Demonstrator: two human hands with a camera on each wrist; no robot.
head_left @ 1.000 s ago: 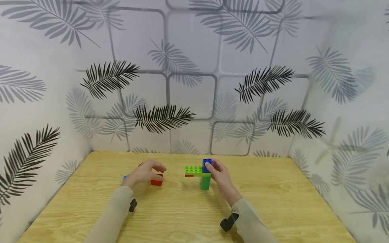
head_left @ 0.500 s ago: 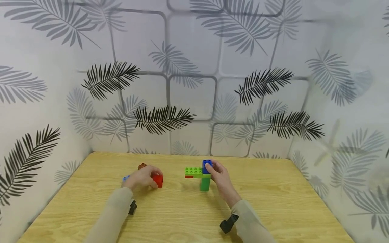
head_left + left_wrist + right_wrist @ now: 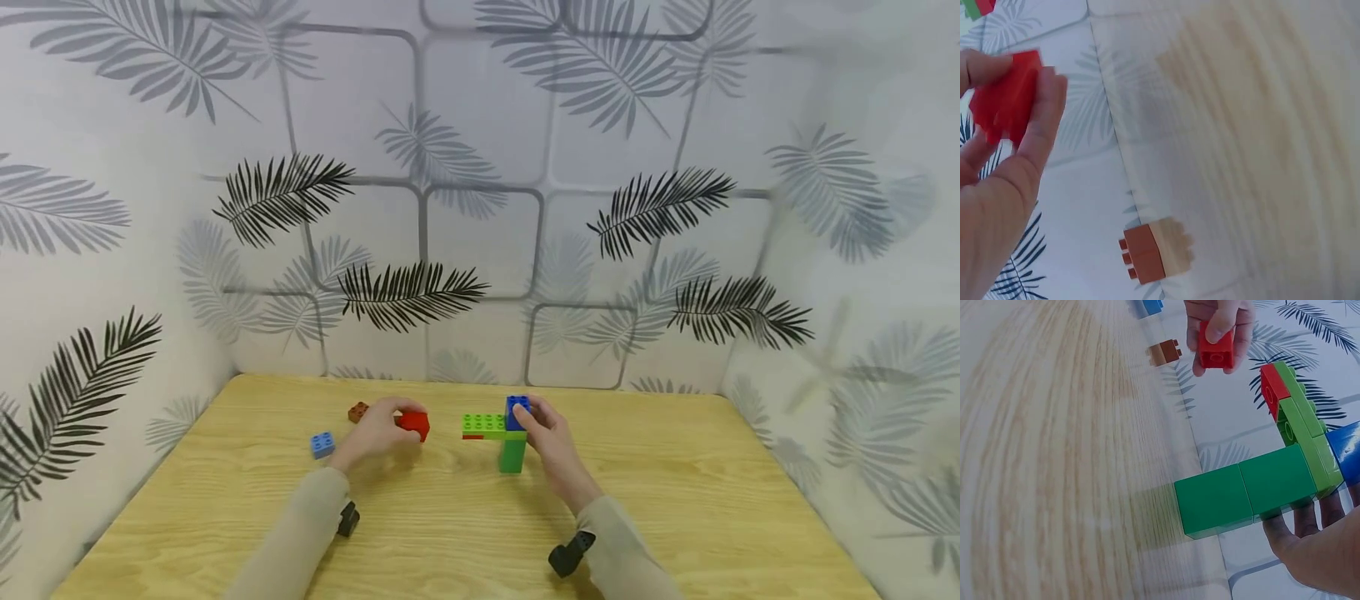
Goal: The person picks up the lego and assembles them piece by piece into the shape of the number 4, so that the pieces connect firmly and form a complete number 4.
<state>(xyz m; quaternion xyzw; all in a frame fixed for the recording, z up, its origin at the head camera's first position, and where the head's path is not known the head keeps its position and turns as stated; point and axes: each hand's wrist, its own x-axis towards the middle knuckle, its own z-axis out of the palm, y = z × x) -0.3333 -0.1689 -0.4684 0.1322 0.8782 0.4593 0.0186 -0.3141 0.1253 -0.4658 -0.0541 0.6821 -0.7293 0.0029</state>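
My left hand pinches a red toy brick above the table, thumb and fingers on its sides. In the right wrist view, this brick's hollow underside shows. To the right stands a stack of toy bricks, with two dark green bricks as its column. A long lime green brick juts left from the column, a red piece under its outer end. On top sits a dark blue brick. My right hand grips the stack there, thumb on the blue brick; other fingers lie against the stack's side.
A light blue brick and a brown brick lie on the wooden table, left of and behind my left hand. Behind the table rises a wall with leaf patterns.
My left hand closed its fingers on the red brick, lifted it and carried it right towards the stack. The light blue brick came into fuller view. My right hand kept its grip.
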